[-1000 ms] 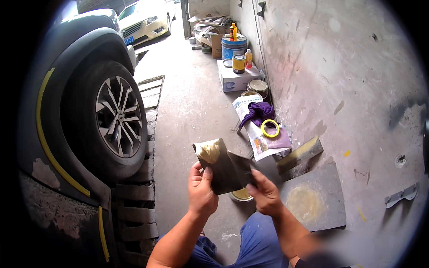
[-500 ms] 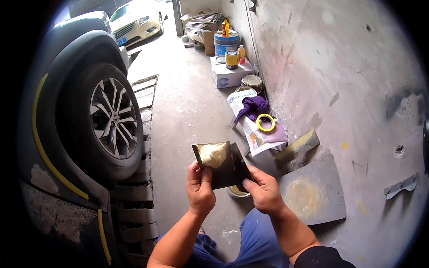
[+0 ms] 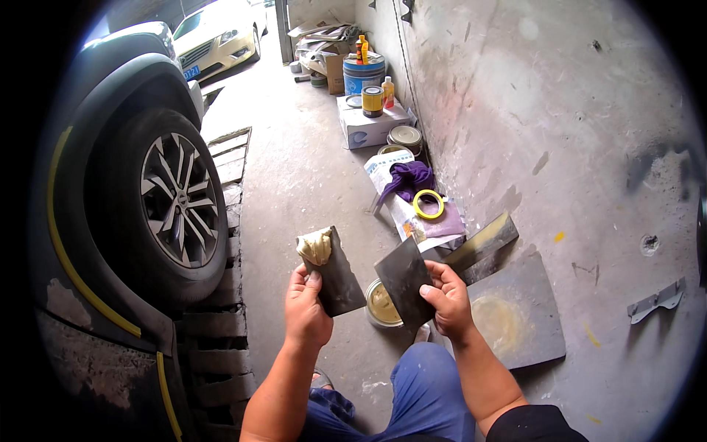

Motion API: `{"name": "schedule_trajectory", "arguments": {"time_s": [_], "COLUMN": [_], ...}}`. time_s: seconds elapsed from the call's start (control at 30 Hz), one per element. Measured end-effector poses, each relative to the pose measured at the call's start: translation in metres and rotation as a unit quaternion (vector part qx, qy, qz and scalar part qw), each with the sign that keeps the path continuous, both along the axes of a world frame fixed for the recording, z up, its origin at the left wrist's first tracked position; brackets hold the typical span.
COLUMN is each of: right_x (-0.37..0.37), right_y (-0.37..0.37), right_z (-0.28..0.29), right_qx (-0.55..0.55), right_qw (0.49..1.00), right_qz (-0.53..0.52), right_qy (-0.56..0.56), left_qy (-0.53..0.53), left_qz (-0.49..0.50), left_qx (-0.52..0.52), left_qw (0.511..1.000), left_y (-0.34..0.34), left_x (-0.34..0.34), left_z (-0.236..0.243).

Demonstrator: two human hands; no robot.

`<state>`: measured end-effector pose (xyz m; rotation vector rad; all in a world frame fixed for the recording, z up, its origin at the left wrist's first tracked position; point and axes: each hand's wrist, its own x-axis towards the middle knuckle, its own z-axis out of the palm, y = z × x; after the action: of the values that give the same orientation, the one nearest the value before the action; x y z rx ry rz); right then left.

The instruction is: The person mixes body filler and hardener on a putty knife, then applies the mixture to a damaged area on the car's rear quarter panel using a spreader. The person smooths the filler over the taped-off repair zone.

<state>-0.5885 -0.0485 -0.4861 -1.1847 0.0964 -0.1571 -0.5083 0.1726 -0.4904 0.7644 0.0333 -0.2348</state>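
My left hand (image 3: 308, 313) pinches a dark flat putty spreader (image 3: 342, 287) between thumb and fingers. A lump of cream-coloured putty (image 3: 315, 247) sits along that spreader's far left edge. In my right hand (image 3: 449, 302) is a second dark spreader (image 3: 401, 274), tilted, its face showing greyish smears. A gap separates the two blades. Beneath the right spreader, partly covered by it, an open round tin (image 3: 383, 305) holds tan-coloured filler.
Left of me stands a vehicle wheel (image 3: 181, 199) under a fender edged with yellow tape (image 3: 68, 259). To the right are a grey panel (image 3: 541, 309), a long block (image 3: 482, 243), yellow tape roll (image 3: 428, 204) and purple cloth (image 3: 409, 179). Cans and a white box (image 3: 368, 128) line the wall.
The spreaders have moved apart from touching. The putty, earlier a wide patch on the left blade, is now bunched at its far edge. More of the tin shows.
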Motion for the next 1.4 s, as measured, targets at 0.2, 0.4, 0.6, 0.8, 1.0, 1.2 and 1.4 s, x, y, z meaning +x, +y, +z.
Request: {"name": "schedule_trajectory", "arguments": {"time_s": [0.2, 0.4, 0.6, 0.8, 1.0, 1.2, 1.4], "right_x": [0.001, 0.039, 0.003, 0.003, 0.027, 0.032, 0.025], "right_y": [0.02, -0.014, -0.021, -0.013, -0.008, -0.019, -0.033], "right_z": [-0.023, -0.029, -0.008, 0.001, 0.017, 0.059, 0.1], "right_qx": [0.107, 0.075, 0.061, -0.191, -0.113, -0.083, -0.355], "right_qw": [0.976, 0.994, 0.998, 0.977, 0.984, 0.991, 0.866], "right_qz": [0.181, 0.056, 0.01, 0.063, 0.133, 0.092, 0.061], "right_qy": [0.054, 0.059, 0.021, 0.07, 0.027, -0.057, -0.346], "left_qy": [0.03, -0.022, -0.08, -0.145, -0.225, -0.464, -0.153], "left_qz": [-0.089, -0.11, -0.015, -0.1, -0.17, -0.022, -0.21], "left_qx": [-0.063, -0.036, -0.001, -0.032, 0.218, 0.506, 0.205], "left_qw": [0.994, 0.993, 0.997, 0.984, 0.934, 0.727, 0.944], "left_y": [-0.023, -0.024, -0.017, -0.015, -0.014, -0.01, 0.016], "left_x": [-0.015, -0.024, -0.02, -0.024, -0.029, -0.016, -0.001], "left_z": [-0.004, 0.007, 0.017, 0.014, 0.016, 0.015, 0.008]}}
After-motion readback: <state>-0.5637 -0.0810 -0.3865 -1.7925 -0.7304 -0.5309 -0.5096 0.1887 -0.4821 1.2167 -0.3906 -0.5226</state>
